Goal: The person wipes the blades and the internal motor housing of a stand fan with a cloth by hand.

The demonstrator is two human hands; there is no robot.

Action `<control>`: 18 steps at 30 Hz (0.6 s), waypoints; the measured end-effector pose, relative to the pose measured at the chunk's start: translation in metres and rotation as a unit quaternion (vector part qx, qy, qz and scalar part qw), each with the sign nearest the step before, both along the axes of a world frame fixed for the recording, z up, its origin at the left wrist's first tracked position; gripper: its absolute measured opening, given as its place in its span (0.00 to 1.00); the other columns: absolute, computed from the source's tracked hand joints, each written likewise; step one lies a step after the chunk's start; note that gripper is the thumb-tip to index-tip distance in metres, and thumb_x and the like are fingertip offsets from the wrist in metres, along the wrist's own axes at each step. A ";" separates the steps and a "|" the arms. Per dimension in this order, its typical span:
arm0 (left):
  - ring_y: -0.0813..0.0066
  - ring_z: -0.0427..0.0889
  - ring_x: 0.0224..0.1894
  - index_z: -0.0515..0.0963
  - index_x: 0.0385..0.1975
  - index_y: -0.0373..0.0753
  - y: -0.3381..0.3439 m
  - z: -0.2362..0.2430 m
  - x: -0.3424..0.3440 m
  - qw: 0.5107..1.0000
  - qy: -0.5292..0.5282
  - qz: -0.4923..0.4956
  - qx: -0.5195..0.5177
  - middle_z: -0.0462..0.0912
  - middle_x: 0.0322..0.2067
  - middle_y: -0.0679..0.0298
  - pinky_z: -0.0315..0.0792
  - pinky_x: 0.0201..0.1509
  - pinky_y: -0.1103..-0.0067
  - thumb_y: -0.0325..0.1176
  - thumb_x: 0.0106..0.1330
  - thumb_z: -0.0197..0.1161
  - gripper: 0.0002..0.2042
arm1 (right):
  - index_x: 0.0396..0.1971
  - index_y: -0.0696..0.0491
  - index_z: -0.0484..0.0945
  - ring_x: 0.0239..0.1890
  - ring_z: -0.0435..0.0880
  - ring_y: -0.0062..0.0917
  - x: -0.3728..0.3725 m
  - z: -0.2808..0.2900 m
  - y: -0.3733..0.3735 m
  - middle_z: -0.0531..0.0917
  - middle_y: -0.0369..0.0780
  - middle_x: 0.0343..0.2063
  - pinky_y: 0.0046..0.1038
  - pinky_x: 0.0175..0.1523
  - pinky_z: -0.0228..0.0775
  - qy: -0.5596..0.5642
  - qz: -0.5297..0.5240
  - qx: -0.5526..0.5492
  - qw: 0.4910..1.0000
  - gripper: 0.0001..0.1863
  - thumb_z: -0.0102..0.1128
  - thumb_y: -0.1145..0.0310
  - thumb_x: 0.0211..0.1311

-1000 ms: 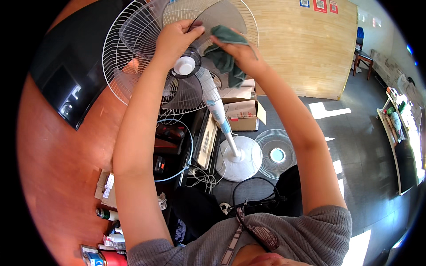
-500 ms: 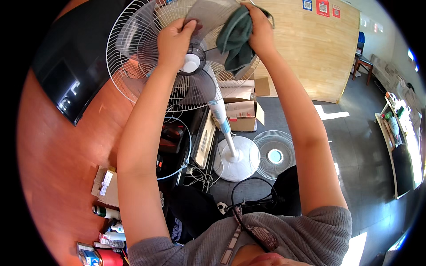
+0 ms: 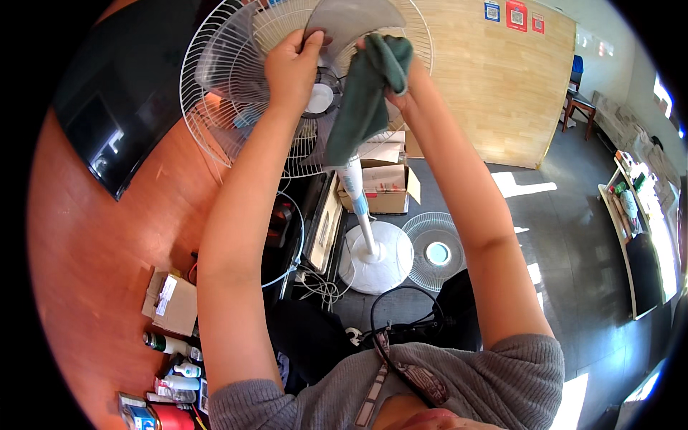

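Observation:
A standing fan with its front grille off faces me, its see-through grey blades bare before the white rear wire guard. My left hand pinches the edge of the upper fan blade between thumb and fingers. Just right of that blade, my right hand grips a dark green cloth, which hangs down over the lower right of the fan. The cloth hides part of the right hand's fingers. Beneath, the white pole runs to a round base on the floor.
The removed front grille lies on the floor beside the base. Open cardboard boxes stand behind the pole. At left, a reddish wooden table carries a black screen, a small carton and several bottles. Loose cables hang near the base.
My right hand with the cloth has moved down and left from the upper blade's right side, and the cloth now hangs longer. My left hand still pinches the blade.

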State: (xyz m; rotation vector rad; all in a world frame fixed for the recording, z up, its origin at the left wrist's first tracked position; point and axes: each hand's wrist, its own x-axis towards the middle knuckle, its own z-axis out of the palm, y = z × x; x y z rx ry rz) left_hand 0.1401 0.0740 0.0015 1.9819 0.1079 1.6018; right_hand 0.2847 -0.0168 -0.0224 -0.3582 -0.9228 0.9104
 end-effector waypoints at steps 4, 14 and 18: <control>0.81 0.80 0.33 0.81 0.38 0.33 0.000 0.000 0.000 1.000 -0.006 0.028 -0.005 0.85 0.31 0.64 0.72 0.39 0.83 0.34 0.66 0.59 0.11 | 0.43 0.59 0.73 0.30 0.83 0.31 -0.004 -0.001 0.021 0.82 0.44 0.29 0.32 0.33 0.78 -0.055 0.027 -0.049 0.997 0.13 0.57 0.79 0.57; 0.78 0.81 0.30 0.81 0.36 0.37 0.005 0.000 0.001 0.999 0.002 0.037 0.030 0.85 0.28 0.64 0.72 0.35 0.79 0.38 0.65 0.60 0.11 | 0.38 0.60 0.77 0.35 0.83 0.29 0.024 0.024 0.028 0.82 0.44 0.35 0.32 0.41 0.80 -0.043 -0.039 -0.048 0.997 0.08 0.52 0.73 0.64; 0.76 0.81 0.29 0.82 0.35 0.37 0.000 -0.001 -0.002 0.995 0.016 0.088 0.045 0.85 0.27 0.63 0.71 0.34 0.79 0.38 0.64 0.60 0.11 | 0.33 0.60 0.78 0.35 0.82 0.32 0.071 0.020 0.029 0.82 0.45 0.32 0.32 0.44 0.79 0.068 0.050 0.009 0.996 0.08 0.52 0.72 0.64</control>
